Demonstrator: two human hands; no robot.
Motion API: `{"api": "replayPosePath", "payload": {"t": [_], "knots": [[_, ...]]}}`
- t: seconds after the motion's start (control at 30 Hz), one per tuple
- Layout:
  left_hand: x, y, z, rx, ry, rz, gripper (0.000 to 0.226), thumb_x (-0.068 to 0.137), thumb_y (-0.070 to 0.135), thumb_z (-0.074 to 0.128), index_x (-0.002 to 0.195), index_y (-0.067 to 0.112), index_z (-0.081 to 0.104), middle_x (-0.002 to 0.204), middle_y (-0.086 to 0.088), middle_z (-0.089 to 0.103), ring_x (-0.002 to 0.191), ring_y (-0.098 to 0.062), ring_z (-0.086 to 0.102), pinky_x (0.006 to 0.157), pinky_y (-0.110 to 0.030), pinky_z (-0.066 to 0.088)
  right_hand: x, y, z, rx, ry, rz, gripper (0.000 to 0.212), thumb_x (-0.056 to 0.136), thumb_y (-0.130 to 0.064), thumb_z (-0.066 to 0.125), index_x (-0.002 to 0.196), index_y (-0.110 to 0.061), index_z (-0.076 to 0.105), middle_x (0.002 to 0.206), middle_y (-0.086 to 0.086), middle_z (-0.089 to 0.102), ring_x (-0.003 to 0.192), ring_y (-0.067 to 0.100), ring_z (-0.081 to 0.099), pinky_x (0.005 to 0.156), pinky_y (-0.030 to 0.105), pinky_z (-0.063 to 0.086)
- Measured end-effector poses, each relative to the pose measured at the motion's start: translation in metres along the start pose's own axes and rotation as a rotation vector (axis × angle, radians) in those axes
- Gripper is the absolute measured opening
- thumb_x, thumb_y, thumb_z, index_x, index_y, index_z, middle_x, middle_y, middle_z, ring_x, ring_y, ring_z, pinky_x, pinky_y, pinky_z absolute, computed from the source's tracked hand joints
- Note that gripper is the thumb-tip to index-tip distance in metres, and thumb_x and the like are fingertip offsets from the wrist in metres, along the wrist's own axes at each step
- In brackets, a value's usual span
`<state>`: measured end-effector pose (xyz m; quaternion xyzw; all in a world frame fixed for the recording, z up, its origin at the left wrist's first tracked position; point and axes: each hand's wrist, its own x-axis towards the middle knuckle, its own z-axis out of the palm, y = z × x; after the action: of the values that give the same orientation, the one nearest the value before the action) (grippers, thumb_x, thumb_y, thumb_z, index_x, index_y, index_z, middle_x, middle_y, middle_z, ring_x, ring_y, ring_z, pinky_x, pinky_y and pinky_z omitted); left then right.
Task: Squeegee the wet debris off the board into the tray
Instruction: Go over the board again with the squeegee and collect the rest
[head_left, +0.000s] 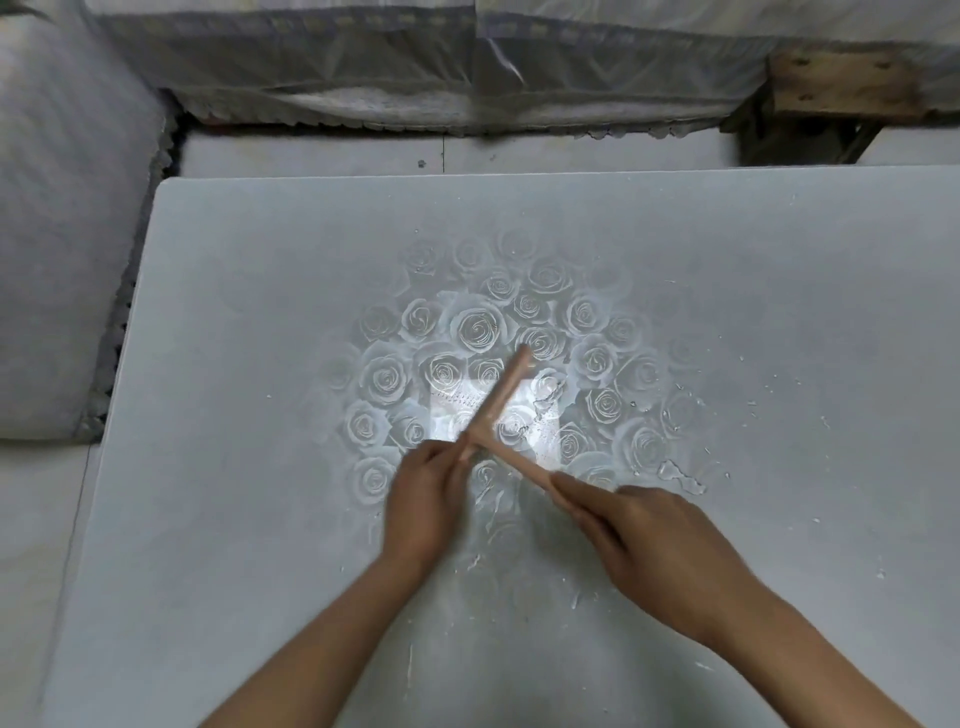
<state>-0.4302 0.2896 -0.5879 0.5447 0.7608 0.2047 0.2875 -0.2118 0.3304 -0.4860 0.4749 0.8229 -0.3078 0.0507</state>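
Note:
A large pale grey board (249, 364) with a rose pattern in its middle lies flat in front of me. A pink T-shaped squeegee (498, 405) is held above the rose pattern. My right hand (660, 551) grips its handle from the lower right. My left hand (426, 504) pinches the near end of its blade bar. Small white wet bits and water drops (680, 475) lie scattered on the board, mostly right of the roses and near my forearms. No tray is in view.
Plastic-wrapped stacks (415, 62) stand behind the board, and a wrapped bundle (62, 234) lies at the left. A wooden pallet corner (841, 83) shows at the upper right. A pale strip of floor (519, 153) runs along the board's far edge.

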Motion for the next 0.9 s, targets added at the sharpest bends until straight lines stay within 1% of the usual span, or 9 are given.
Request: {"api": "replayPosePath", "payload": {"t": [0.13, 0.23, 0.33, 0.43, 0.57, 0.63, 0.7, 0.77, 0.9], "knots": [[-0.003, -0.055, -0.049, 0.170, 0.045, -0.053, 0.027, 0.095, 0.022, 0.058, 0.120, 0.018, 0.067, 0.096, -0.005, 0.066, 0.087, -0.026, 0.060, 0.070, -0.029, 0.042, 0.046, -0.047, 0.026, -0.048, -0.037, -0.106, 0.037, 0.102, -0.034, 0.030, 0.138, -0.037, 0.037, 0.077, 0.004, 0.053, 0.069, 0.027, 0.051, 0.060, 0.032, 0.034], [-0.006, -0.061, -0.038, 0.164, 0.057, -0.156, 0.028, 0.095, 0.021, 0.055, 0.121, 0.019, 0.067, 0.096, -0.005, 0.066, 0.087, -0.026, 0.059, 0.070, -0.029, 0.040, 0.053, -0.058, 0.041, -0.038, -0.056, -0.101, 0.034, 0.102, -0.032, 0.033, 0.135, -0.031, 0.042, 0.088, 0.007, 0.063, 0.075, 0.028, 0.058, 0.060, 0.031, 0.034], [-0.014, -0.037, -0.008, 0.122, 0.098, -0.161, 0.025, 0.094, 0.020, 0.058, 0.116, 0.017, 0.070, 0.089, -0.007, 0.065, 0.085, -0.028, 0.059, 0.068, -0.031, 0.038, 0.031, -0.033, 0.040, -0.005, -0.062, -0.040, 0.034, 0.102, -0.032, 0.031, 0.135, -0.039, 0.038, 0.085, 0.004, 0.062, 0.073, 0.026, 0.060, 0.060, 0.032, 0.043], [-0.027, -0.004, 0.025, 0.063, 0.037, -0.080, 0.025, 0.094, 0.023, 0.058, 0.115, 0.017, 0.070, 0.082, -0.008, 0.064, 0.080, -0.027, 0.057, 0.066, -0.032, 0.037, -0.012, 0.005, 0.024, 0.041, -0.078, 0.057, 0.039, 0.100, -0.042, 0.029, 0.138, -0.052, 0.028, 0.090, -0.004, 0.064, 0.083, 0.022, 0.061, 0.066, 0.034, 0.045], [-0.042, 0.025, 0.052, -0.030, -0.104, -0.029, 0.032, 0.098, 0.026, 0.051, 0.127, 0.024, 0.061, 0.091, -0.006, 0.065, 0.086, -0.021, 0.057, 0.072, -0.027, 0.037, -0.051, 0.030, 0.006, -0.041, -0.051, 0.120, 0.041, 0.097, -0.054, 0.024, 0.137, -0.057, 0.022, 0.086, -0.008, 0.062, 0.087, 0.017, 0.060, 0.068, 0.030, 0.044], [-0.047, 0.019, 0.039, -0.066, -0.110, -0.048, 0.030, 0.096, 0.026, 0.053, 0.125, 0.024, 0.063, 0.095, -0.003, 0.066, 0.089, -0.019, 0.059, 0.075, -0.023, 0.039, -0.051, 0.019, 0.007, -0.074, -0.046, 0.060, 0.043, 0.097, -0.055, 0.020, 0.139, -0.054, 0.019, 0.079, -0.006, 0.055, 0.083, 0.019, 0.059, 0.065, 0.031, 0.042], [-0.056, -0.001, 0.012, -0.071, -0.040, -0.084, 0.024, 0.094, 0.024, 0.058, 0.114, 0.020, 0.070, 0.096, -0.002, 0.069, 0.090, -0.020, 0.062, 0.077, -0.027, 0.045, -0.037, -0.003, 0.014, -0.047, -0.067, -0.013, 0.042, 0.098, -0.050, 0.022, 0.140, -0.051, 0.018, 0.076, -0.004, 0.047, 0.080, 0.023, 0.058, 0.064, 0.033, 0.039], [-0.071, -0.034, -0.021, -0.001, 0.052, -0.133, 0.020, 0.092, 0.024, 0.061, 0.108, 0.018, 0.073, 0.095, -0.002, 0.070, 0.086, -0.022, 0.064, 0.074, -0.031, 0.048, -0.015, -0.035, 0.025, -0.042, -0.112, -0.110, 0.041, 0.101, -0.042, 0.026, 0.141, -0.046, 0.024, 0.076, -0.001, 0.043, 0.075, 0.026, 0.055, 0.063, 0.033, 0.038], [-0.113, -0.089, -0.060, 0.104, 0.121, -0.334, 0.026, 0.092, 0.019, 0.060, 0.117, 0.019, 0.069, 0.098, -0.005, 0.069, 0.086, -0.027, 0.064, 0.072, -0.035, 0.050, 0.012, -0.101, 0.059, -0.122, -0.217, -0.278, 0.039, 0.103, -0.031, 0.030, 0.142, -0.031, 0.033, 0.096, 0.012, 0.058, 0.081, 0.032, 0.059, 0.063, 0.033, 0.033]]}}
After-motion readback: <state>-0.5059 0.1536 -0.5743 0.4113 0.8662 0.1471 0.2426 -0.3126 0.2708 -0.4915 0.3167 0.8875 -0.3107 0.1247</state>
